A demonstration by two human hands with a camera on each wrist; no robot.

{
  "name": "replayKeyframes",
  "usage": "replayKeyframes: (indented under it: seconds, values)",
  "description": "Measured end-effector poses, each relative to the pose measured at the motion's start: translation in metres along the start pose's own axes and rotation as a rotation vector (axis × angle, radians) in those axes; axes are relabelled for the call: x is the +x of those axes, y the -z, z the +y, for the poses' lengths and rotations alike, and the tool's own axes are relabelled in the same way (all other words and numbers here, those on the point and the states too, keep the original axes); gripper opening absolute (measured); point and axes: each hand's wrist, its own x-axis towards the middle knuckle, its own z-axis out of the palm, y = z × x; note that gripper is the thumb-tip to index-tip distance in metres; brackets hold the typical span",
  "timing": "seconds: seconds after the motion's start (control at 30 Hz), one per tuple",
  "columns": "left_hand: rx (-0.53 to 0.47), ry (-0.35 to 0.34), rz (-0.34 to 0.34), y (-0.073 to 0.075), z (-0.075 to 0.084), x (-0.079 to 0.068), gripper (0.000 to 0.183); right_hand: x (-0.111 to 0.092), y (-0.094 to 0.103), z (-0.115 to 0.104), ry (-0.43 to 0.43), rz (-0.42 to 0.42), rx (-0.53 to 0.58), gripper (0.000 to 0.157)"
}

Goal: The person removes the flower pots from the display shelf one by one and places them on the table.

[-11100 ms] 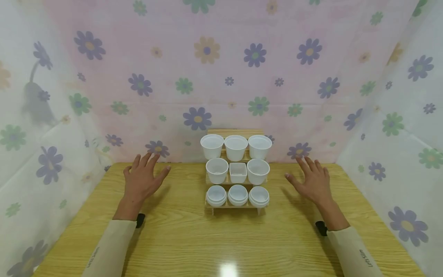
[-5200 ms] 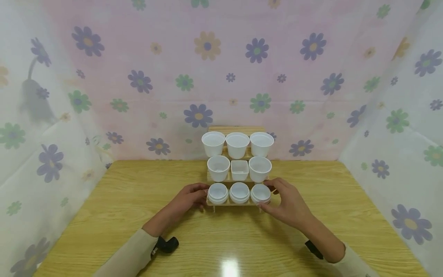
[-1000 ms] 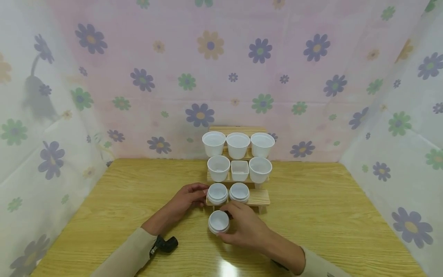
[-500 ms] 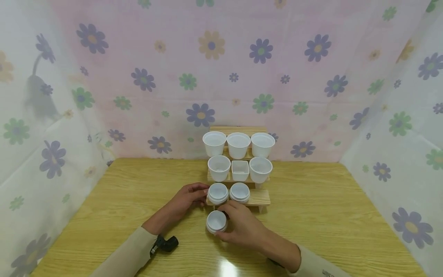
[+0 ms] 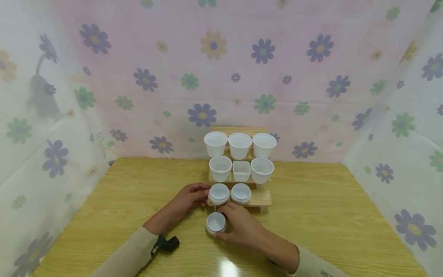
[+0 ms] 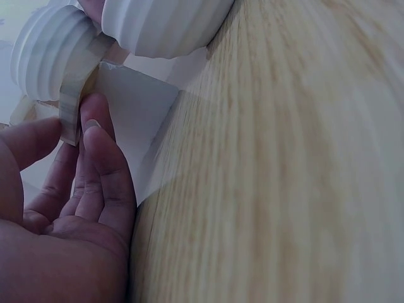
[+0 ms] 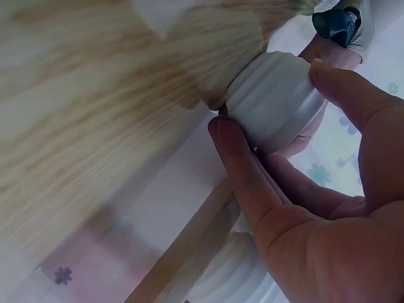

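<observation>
My right hand (image 5: 243, 229) grips a small round white pot (image 5: 216, 222) in front of the stand, thumb on the near side and fingers on the far side. In the right wrist view this pot (image 7: 274, 101) has a ribbed side and sits at the tabletop. At the left end of the wooden tiered stand (image 5: 260, 197), my left hand (image 5: 188, 200) pinches the edge of the lowest shelf. The left wrist view shows the thumb and fingers on either side of that shelf end (image 6: 71, 104). Two matching pots (image 5: 219, 193) stand on the lowest shelf, its right part bare.
Three tall white cups (image 5: 240, 145) stand on the upper tier. Below them, two round cups (image 5: 262, 170) flank a square cup (image 5: 241, 171). Flower-patterned cloth (image 5: 155, 107) closes off the back and sides of the wooden table (image 5: 311, 215). A black wrist device (image 5: 169, 244) hangs under my left wrist.
The right-hand pot has left the lowest shelf and come to the table's front in my right hand, shifting slightly left over the last second. My left hand stays at the shelf's end.
</observation>
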Motion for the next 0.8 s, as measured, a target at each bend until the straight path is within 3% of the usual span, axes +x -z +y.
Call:
replayKeyframes:
  seconds: [0.8]
  values:
    - [-0.005,-0.003,-0.010,-0.0010,0.0011,-0.0010,0.036,-0.0001,-0.0013,-0.0007,-0.021,-0.016,0.004,0.052]
